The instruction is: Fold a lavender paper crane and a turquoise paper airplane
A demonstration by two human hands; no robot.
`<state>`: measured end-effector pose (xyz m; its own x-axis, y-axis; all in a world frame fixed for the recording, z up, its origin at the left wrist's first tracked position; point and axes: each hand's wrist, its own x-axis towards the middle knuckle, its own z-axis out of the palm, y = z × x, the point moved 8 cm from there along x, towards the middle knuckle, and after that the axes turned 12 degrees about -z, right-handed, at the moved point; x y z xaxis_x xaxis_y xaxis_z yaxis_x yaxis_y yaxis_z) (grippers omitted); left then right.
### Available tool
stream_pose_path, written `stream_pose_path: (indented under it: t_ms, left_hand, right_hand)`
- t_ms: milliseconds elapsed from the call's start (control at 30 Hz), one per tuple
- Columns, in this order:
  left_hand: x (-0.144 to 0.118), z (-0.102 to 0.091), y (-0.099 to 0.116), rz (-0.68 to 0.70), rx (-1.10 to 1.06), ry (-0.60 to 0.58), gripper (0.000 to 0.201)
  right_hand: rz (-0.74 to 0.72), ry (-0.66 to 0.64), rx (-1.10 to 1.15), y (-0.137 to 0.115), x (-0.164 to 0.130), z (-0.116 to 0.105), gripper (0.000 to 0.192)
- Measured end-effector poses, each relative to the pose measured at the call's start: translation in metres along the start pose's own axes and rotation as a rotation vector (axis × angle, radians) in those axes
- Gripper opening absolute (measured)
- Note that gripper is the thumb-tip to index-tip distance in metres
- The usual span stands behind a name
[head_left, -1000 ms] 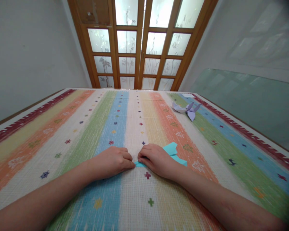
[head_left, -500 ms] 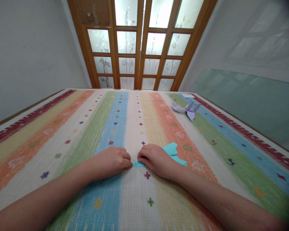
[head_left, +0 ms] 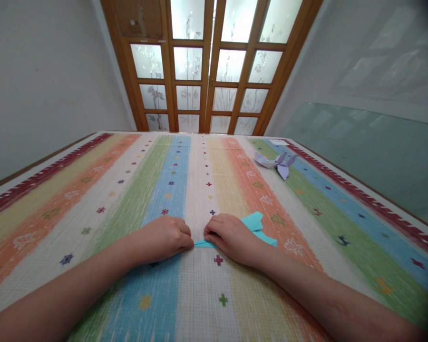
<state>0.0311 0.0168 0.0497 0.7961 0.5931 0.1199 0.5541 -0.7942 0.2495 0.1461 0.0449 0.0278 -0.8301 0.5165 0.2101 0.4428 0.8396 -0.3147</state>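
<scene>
A turquoise folded paper [head_left: 253, 222] lies on the striped tablecloth, partly covered by my right hand [head_left: 230, 236]. The fingers of that hand are closed and press on the paper's narrow part. From under them a thin pointed strip runs left to my left hand [head_left: 169, 241], whose fingers are pinched at its tip. Two wider flaps of the paper stick out to the right, beyond the right hand. Both palms face down, and the paper beneath the fingers is hidden.
Farther back on the right sits a lilac folded paper piece [head_left: 276, 163] with pointed ends. A small white paper [head_left: 278, 142] is near the far right corner of the tablecloth [head_left: 199, 294]. Behind the table stand wooden doors with glass panes [head_left: 189, 61].
My left hand has shifted slightly left, so a little more of the turquoise strip shows between the hands. My right hand stays in place.
</scene>
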Motion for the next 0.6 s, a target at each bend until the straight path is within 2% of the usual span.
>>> stream_pose_path:
  t_ms: [167,467,600]
  left_hand:
    - [0.0005,0.0011,0.0048,0.012,0.129,-0.019,0.025]
    - [0.0001,-0.0004,-0.0006,-0.053,0.097,-0.073,0.025]
    - [0.0000,-0.0027,0.0036,-0.043,0.158,-0.098,0.027]
  right_hand:
    - [0.008,-0.010,0.008,0.0000,0.0004,-0.0007,0.012]
    - [0.007,-0.010,0.020,-0.0007,0.0003,-0.0010,0.011]
    - [0.008,-0.016,0.020,-0.0017,0.0008,-0.0023,0.012]
